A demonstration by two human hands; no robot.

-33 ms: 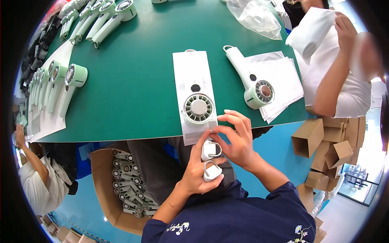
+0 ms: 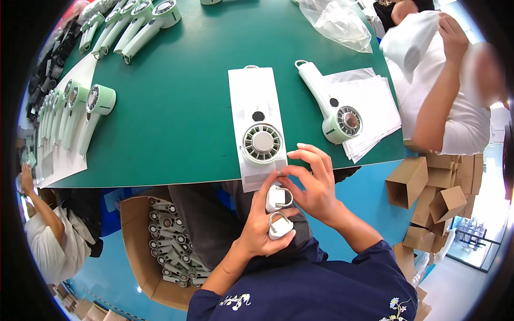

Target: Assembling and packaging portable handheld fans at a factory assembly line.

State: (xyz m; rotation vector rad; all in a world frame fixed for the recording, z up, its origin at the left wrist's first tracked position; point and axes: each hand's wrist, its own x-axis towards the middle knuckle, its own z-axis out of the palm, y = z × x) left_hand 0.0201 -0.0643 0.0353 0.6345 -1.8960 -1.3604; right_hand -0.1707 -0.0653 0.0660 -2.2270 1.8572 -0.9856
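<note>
Seen from above, a person in a dark blue top works at the near edge of a green bench (image 2: 176, 123). The left hand (image 2: 262, 227) is closed around a small white clip with a metal ring (image 2: 279, 225), held below the bench edge over the lap. The right hand (image 2: 316, 184) sits just above and to the right of it, its thumb and forefinger pinched on the lower corner of a white sleeve (image 2: 257, 125) that lies on the bench and overhangs the edge; the other fingers are spread loosely. A second white ringed clip (image 2: 279, 198) sits between the two hands, touching the right palm (whether that hand grips it cannot be told). The sleeve holds a pale green handheld fan, its round grille (image 2: 262, 143) showing through just above the hands. To the right, another fan (image 2: 332, 109) lies on a stack of white sleeves (image 2: 375, 112), well apart from the hands. More fans (image 2: 80, 115) lie in a row on the left of the bench, and others (image 2: 134, 27) at the far left corner. A clear plastic bag (image 2: 337, 21) rests at the far side. Below the bench on the left stands a cardboard box (image 2: 134, 241) full of grey parts. A person in white (image 2: 450, 107) stands at right, beside folded cartons (image 2: 428, 187).
</note>
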